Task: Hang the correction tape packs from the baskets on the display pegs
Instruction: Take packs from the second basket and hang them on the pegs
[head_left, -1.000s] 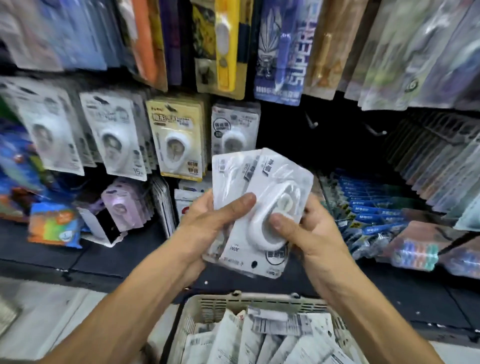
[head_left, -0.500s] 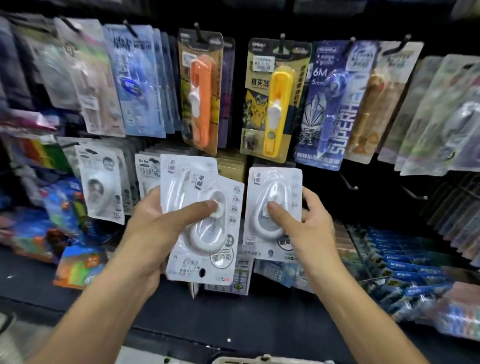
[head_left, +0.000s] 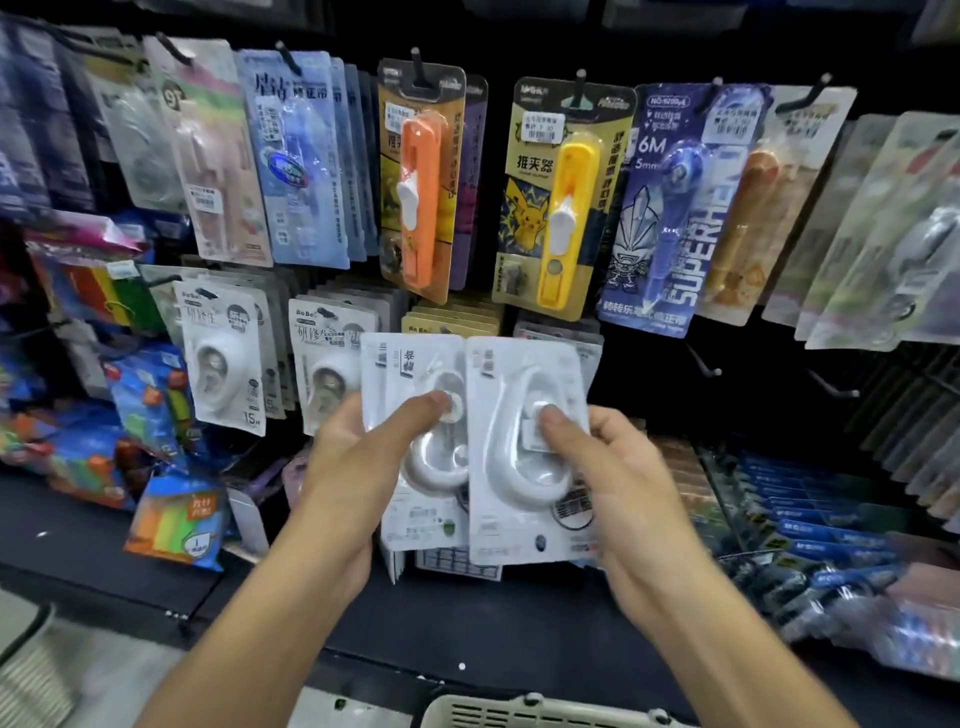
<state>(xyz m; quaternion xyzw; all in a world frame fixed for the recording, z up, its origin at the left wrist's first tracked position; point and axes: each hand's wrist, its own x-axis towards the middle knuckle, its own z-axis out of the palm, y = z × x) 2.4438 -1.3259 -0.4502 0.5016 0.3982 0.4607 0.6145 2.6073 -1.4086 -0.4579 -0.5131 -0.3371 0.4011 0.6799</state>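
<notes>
So, standing right up at a stationery display wall, both hands raised at chest level. Left hand (head_left: 358, 462) gripping a small stack of white correction tape packs (head_left: 415, 431), thumb (head_left: 421, 410) pressed on the clear blister of the front one, fingers curled round behind. Right hand (head_left: 613, 467) pinching a single white correction tape pack (head_left: 519, 447), thumb on the blister, rest of the fingers wrapped round its right edge. Single pack overlapping the right side of the stack, both upright and held just in front of the lower row of hanging goods, not on any peg. Behind them, more white tape packs labelled 15m (head_left: 223, 353) and a neighbouring column (head_left: 327, 358) hanging to the left, plus tan-edged packs (head_left: 452, 317) peeking out directly above. Upper row: an orange clip pusher card (head_left: 421, 182), a yellow clip pusher card with a cartoon mascot (head_left: 561, 202), a blue-purple 6M correction tape card (head_left: 670, 208). Two bare pegs (head_left: 704, 364) sticking out of the dark panel to the right. Colourful sticky-note packs (head_left: 176, 525) leaning on the shelf at lower left, blue-labelled packs (head_left: 810, 519) lined up at lower right. Rim of a beige plastic basket (head_left: 545, 709) just visible at the bottom edge; contents out of view.
</notes>
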